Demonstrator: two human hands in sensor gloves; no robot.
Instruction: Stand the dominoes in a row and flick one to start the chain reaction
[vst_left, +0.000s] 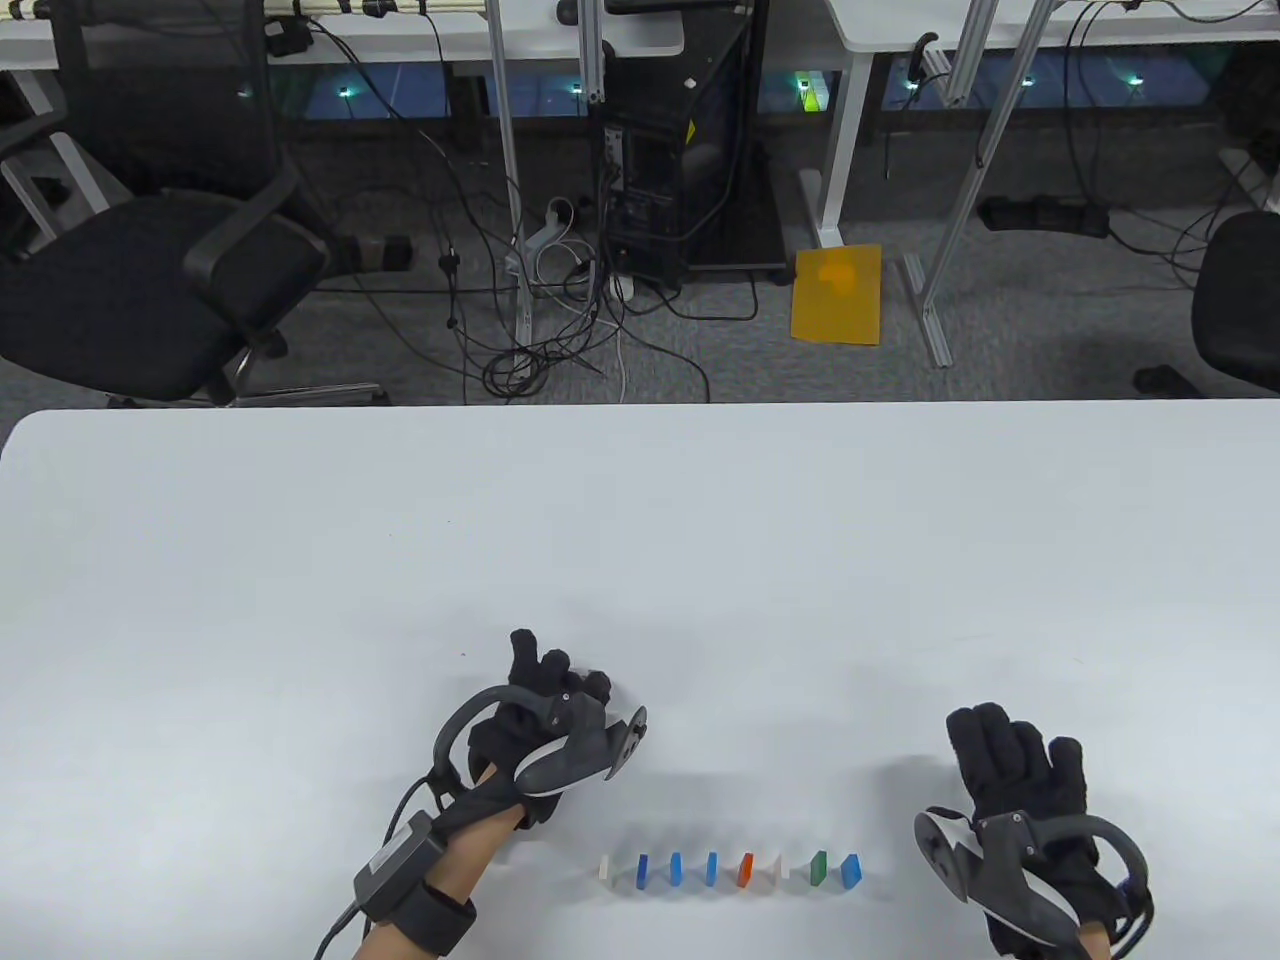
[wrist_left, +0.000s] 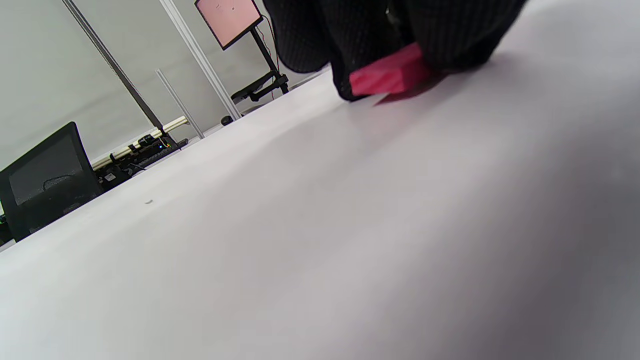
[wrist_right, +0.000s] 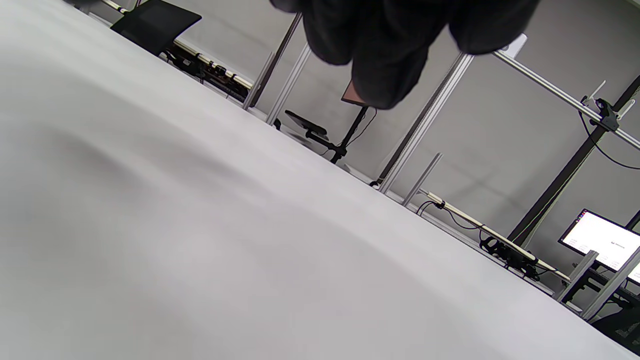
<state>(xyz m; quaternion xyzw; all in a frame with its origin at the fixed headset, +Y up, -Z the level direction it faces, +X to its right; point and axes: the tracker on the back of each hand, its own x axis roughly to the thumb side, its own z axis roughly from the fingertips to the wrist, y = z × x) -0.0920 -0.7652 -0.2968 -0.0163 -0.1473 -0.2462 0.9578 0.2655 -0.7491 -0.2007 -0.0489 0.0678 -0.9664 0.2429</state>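
Several dominoes stand in a row (vst_left: 728, 869) near the table's front edge: white, three blue, orange, white, green, blue. My left hand (vst_left: 555, 690) lies above the row's left end, its fingers curled on a red domino (wrist_left: 387, 77) that touches the table top; in the table view the hand hides that domino. To the right of the row my right hand (vst_left: 1005, 745) hovers with straight fingers and holds nothing. In the right wrist view only its fingertips (wrist_right: 385, 55) show, above the table.
The white table (vst_left: 640, 560) stretches far behind the hands. Beyond its far edge are an office chair (vst_left: 150, 290), cables, a computer tower (vst_left: 690, 190) and desk legs on the floor.
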